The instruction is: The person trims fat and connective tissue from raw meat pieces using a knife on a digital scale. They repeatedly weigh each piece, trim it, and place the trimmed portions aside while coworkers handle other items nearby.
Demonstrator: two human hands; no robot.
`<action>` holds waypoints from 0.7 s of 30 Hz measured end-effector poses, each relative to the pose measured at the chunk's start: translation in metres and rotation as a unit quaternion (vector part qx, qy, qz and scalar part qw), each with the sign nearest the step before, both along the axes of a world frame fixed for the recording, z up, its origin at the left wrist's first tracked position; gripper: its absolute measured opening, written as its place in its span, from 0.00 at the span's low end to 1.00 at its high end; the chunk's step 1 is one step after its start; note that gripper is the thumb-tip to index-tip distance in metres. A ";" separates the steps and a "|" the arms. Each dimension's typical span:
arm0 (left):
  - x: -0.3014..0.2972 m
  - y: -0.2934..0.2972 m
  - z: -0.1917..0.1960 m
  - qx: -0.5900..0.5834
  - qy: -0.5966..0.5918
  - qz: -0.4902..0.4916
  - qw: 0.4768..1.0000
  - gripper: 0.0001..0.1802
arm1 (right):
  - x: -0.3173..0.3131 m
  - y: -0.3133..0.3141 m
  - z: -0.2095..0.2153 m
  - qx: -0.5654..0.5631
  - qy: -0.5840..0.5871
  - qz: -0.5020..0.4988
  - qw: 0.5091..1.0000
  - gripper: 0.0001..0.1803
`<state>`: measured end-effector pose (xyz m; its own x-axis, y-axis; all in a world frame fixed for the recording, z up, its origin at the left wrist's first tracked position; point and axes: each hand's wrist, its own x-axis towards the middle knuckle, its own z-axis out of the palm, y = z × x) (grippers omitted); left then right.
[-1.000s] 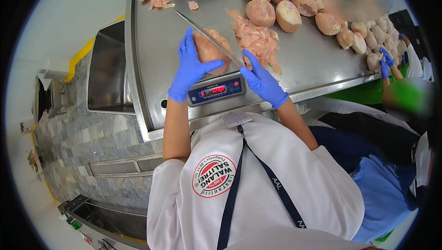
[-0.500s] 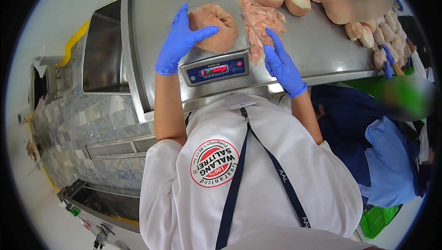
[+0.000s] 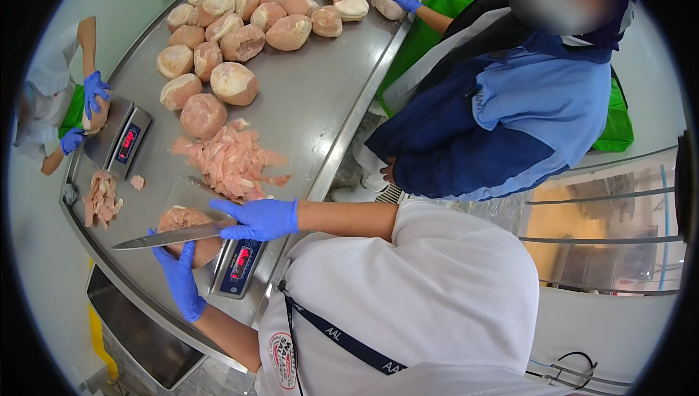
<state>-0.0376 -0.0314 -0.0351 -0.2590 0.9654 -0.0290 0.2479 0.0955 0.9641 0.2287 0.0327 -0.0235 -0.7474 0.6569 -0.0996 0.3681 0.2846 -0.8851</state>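
A: What is on the scale [image 3: 237, 265]?

B: A lump of raw meat [image 3: 183, 222] sits on its tray. The left hand [image 3: 180, 279], in a blue glove, is cupped against the lump's near side, fingers curled round it.

A: And the right hand [image 3: 260, 219]?

B: Closed on the handle of a long knife [image 3: 169, 236], whose blade lies flat across the lump, just above the scale.

A: Anything else near the scale?

B: A pile of meat strips [image 3: 231, 163] lies just beyond it on the steel table [image 3: 313, 97], and round meat balls [image 3: 240, 42] sit further up
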 end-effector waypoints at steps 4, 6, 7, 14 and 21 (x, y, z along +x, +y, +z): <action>-0.004 0.002 -0.001 -0.005 0.064 -0.013 0.998 0.48 | 0.003 0.006 0.000 -0.019 -0.008 0.004 1.000 0.47; -0.012 0.000 -0.011 0.000 0.072 -0.008 0.997 0.48 | -0.009 -0.002 -0.031 0.046 0.004 -0.006 0.999 0.48; -0.012 0.002 -0.010 -0.002 0.045 -0.001 0.999 0.48 | -0.012 0.001 -0.023 0.083 0.008 -0.010 0.996 0.48; 0.009 0.015 0.003 -0.025 0.155 0.035 0.987 0.53 | 0.007 0.014 0.012 -0.164 -0.038 0.012 0.986 0.45; -0.001 0.005 -0.009 -0.004 0.026 0.009 1.000 0.60 | 0.002 0.019 -0.009 -0.058 -0.021 0.045 0.997 0.46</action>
<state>-0.0387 -0.0265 -0.0438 -0.2767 0.9607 -0.0223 0.2961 0.1073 0.9491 0.2307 0.0518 -0.0330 -0.7966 0.5693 -0.2032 0.3828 0.2149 -0.8985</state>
